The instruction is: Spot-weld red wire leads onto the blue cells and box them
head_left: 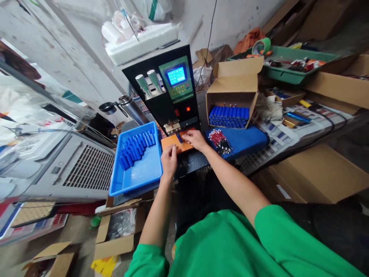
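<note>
A blue cylindrical battery cell [179, 137] stands tilted on the orange board [168, 143], just below the metal electrodes [172, 127] of a black spot welder [150, 104]. My right hand [195, 139] is closed, its fingertips just right of the cell; whatever they pinch is too small to make out. At the board's front left edge, my left hand [169, 157] has thumb and forefinger pressed together, and I cannot see what is between them. A bundle of red and black wire leads [219, 141] lies to the right of my right hand.
On the left, a blue tray [135, 186] holds several blue cells. Behind the leads, an open cardboard box [232, 82] contains stacked cells. A steel flask [132, 109] stands behind the tray. A green tray [294, 75] sits at far right, cardboard boxes below the bench.
</note>
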Tool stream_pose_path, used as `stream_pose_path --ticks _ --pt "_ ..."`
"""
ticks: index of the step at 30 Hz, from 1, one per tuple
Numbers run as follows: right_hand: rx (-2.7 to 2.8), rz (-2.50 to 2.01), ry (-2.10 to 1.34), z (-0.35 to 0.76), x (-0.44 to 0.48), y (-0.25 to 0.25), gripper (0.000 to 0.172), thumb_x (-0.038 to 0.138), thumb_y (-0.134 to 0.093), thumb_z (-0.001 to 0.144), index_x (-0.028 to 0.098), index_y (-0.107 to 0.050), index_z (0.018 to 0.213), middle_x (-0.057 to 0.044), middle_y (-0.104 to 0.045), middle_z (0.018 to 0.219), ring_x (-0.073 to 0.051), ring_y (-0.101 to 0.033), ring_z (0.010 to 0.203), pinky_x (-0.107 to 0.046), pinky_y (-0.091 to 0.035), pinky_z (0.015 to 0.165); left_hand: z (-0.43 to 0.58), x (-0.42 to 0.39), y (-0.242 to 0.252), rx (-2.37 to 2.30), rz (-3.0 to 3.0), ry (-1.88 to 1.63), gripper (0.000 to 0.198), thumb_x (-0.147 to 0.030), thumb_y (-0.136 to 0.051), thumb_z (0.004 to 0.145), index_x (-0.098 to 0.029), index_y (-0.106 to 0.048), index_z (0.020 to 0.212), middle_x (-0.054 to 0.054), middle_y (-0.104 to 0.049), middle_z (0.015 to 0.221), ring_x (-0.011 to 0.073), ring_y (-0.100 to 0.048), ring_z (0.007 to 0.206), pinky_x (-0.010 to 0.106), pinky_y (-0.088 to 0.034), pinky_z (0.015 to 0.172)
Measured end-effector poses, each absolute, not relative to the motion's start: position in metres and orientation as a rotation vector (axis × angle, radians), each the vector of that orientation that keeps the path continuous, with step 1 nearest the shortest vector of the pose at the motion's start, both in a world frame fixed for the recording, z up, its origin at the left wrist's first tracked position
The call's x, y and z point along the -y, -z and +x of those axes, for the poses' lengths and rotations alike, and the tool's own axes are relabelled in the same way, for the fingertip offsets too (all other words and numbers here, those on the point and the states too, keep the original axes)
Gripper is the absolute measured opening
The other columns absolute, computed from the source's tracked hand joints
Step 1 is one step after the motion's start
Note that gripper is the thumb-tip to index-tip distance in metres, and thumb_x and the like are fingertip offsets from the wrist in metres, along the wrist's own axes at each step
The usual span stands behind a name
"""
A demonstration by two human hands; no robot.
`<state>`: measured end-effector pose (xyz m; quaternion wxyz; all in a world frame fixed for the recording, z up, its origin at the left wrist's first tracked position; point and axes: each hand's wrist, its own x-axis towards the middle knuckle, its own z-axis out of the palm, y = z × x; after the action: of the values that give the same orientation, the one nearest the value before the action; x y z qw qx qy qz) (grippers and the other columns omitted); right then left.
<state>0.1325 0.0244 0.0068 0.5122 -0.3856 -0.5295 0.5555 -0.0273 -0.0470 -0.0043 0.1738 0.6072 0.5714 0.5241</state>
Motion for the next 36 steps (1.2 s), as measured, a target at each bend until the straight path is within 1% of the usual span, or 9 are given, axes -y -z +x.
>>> stream_pose_path --ticks 7,9,14,18,22,28,31,34,36 --pt "1.263 -0.927 -1.306 0.131 -0.026 -0.005 0.039 0.051 -0.071 0.071 0.019 -0.052 0.057 0.003 -0.047 0.051 -0.012 -0.043 0.054 -0.024 -0.032 0.051 -0.018 0.055 0.006 -1.633 1.809 -1.405 0.019 -0.036 -0.066 0.086 -0.019 -0.071 0.079 0.009 -0.075 0.099 0.0228 -0.070 0.098 0.037 -0.055 0.090" --pt "1.290 -0.924 -1.320 0.132 -0.027 -0.005 0.038 0.050 -0.071 0.072 0.019 -0.054 0.059 0.003 -0.048 0.052 -0.012 -0.045 0.055 -0.024 -0.034 0.053 -0.018 0.051 0.008 -1.652 1.790 -1.417 0.020 -0.036 -0.064 0.087 -0.019 -0.070 0.079 0.008 -0.075 0.095 0.0215 -0.070 0.093 0.036 -0.054 0.087" --pt "1.449 -0.892 -1.363 0.139 -0.027 -0.005 0.029 0.042 -0.075 0.070 0.016 -0.063 0.068 0.003 -0.056 0.060 -0.011 -0.048 0.058 -0.024 -0.038 0.057 -0.017 0.041 0.009 -1.551 1.664 -1.399 0.023 -0.039 -0.059 0.092 -0.018 -0.067 0.091 0.006 -0.072 0.087 0.0184 -0.068 0.082 0.033 -0.055 0.079" --pt "1.499 -0.877 -1.358 0.140 -0.027 -0.006 0.023 0.035 -0.077 0.069 0.015 -0.066 0.070 0.001 -0.062 0.067 -0.012 -0.052 0.063 -0.024 -0.041 0.062 -0.015 0.033 0.004 -1.463 1.620 -1.329 0.024 -0.042 -0.058 0.094 -0.019 -0.063 0.090 0.005 -0.070 0.084 0.0176 -0.068 0.078 0.032 -0.056 0.076" --pt "1.506 -0.882 -1.364 0.140 -0.027 -0.006 0.021 0.033 -0.076 0.070 0.015 -0.066 0.068 0.001 -0.062 0.065 -0.012 -0.052 0.062 -0.024 -0.041 0.061 -0.016 0.029 0.001 -1.451 1.698 -1.312 0.022 -0.041 -0.059 0.093 -0.020 -0.061 0.085 0.004 -0.068 0.080 0.0172 -0.066 0.077 0.031 -0.054 0.074" --pt "1.536 -0.847 -1.365 0.141 -0.028 -0.006 0.022 0.034 -0.075 0.069 0.014 -0.067 0.067 0.001 -0.062 0.065 -0.011 -0.051 0.062 -0.024 -0.039 0.060 -0.019 0.028 0.002 -1.477 1.787 -1.239 0.019 -0.035 -0.057 0.093 -0.020 -0.061 0.083 0.003 -0.068 0.081 0.0170 -0.064 0.077 0.031 -0.052 0.077" --pt "1.512 -0.855 -1.368 0.142 -0.027 -0.007 0.024 0.037 -0.074 0.067 0.015 -0.065 0.064 0.002 -0.057 0.059 -0.010 -0.047 0.057 -0.023 -0.035 0.056 -0.020 0.030 0.002 -1.498 1.810 -1.325 0.016 -0.032 -0.058 0.092 -0.019 -0.062 0.084 0.004 -0.066 0.084 0.0173 -0.063 0.081 0.031 -0.053 0.079" --pt "1.447 -0.861 -1.417 0.145 -0.026 -0.008 0.027 0.040 -0.073 0.067 0.017 -0.062 0.062 0.005 -0.050 0.051 -0.009 -0.040 0.050 -0.023 -0.030 0.050 -0.020 0.031 0.002 -1.490 1.876 -1.436 0.013 -0.025 -0.056 0.089 -0.019 -0.067 0.094 0.007 -0.066 0.098 0.0201 -0.063 0.098 0.036 -0.053 0.092" --pt "1.385 -0.851 -1.471 0.146 -0.025 -0.009 0.026 0.041 -0.072 0.067 0.018 -0.061 0.064 0.006 -0.047 0.049 -0.009 -0.038 0.046 -0.023 -0.027 0.046 -0.021 0.029 0.004 -1.464 1.959 -1.413 0.025 -0.020 -0.055 0.087 -0.020 -0.070 0.107 0.010 -0.064 0.115 0.0230 -0.061 0.113 0.040 -0.051 0.102"
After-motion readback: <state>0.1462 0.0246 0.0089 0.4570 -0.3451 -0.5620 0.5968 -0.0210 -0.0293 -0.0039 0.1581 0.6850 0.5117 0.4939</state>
